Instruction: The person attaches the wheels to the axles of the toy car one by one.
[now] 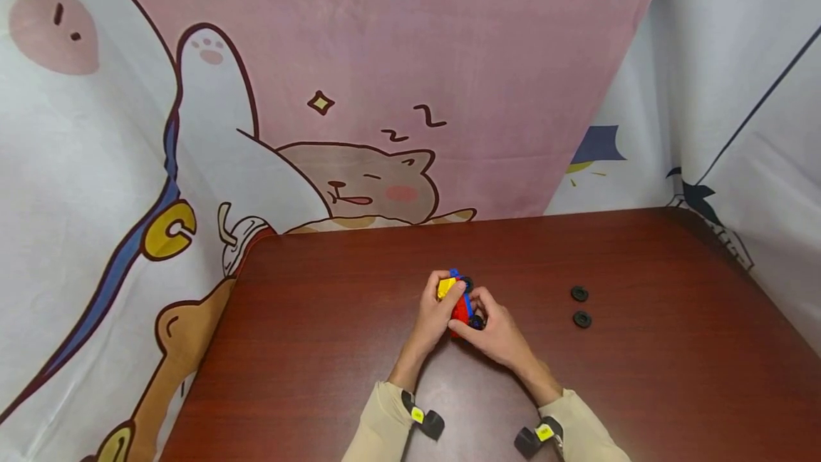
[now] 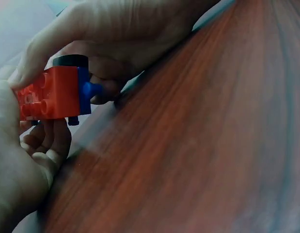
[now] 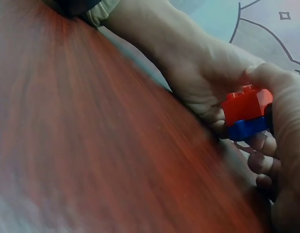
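A small toy block car [image 1: 460, 310] in red, yellow and blue is held between both hands above the table. My left hand [image 1: 431, 316] grips it from the left, thumb lying over the body near the yellow block [image 1: 446, 287]. From the right, my right hand [image 1: 499, 332] holds the near end, its thumb and fingers around a black wheel [image 1: 477, 321]. Another wheel [image 1: 467, 283] shows at the far end. Studs on the red block [image 2: 62, 92] face sideways in the left wrist view, above a blue base [image 3: 247, 128] in the right wrist view. Fingers hide part of the car.
Two loose black tyres [image 1: 579, 294] lie on the dark red-brown wooden table [image 1: 333, 305], to the right of the hands. A printed cloth [image 1: 500, 91] with cartoon animals hangs behind and beside the table. Each wrist bears a strapped black camera [image 1: 433, 425].
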`<control>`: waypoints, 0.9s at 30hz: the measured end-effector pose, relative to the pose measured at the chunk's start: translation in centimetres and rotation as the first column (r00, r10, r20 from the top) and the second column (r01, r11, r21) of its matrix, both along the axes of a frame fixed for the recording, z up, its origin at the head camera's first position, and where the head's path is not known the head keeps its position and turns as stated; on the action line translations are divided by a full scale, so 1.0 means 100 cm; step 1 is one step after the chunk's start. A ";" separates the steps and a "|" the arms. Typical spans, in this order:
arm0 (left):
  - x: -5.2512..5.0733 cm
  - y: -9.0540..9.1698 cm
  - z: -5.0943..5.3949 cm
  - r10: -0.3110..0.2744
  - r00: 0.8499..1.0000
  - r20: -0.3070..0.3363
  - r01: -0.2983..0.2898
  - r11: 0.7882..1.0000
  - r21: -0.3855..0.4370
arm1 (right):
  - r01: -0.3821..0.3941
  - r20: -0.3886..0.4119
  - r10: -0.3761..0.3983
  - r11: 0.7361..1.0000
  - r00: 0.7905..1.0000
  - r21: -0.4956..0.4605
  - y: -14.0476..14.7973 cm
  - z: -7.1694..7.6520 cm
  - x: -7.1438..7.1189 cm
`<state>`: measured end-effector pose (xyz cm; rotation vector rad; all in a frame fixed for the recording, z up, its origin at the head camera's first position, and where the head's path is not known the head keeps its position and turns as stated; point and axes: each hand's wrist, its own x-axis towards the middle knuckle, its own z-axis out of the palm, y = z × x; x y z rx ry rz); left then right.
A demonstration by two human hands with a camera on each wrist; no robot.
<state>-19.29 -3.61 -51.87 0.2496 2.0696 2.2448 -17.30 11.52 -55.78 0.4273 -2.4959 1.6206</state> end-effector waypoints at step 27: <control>0.001 -0.001 0.000 -0.090 0.996 -0.012 0.090 0.996 0.020 | 0.227 0.011 -0.233 0.934 0.972 -0.276 -0.004 0.011 0.001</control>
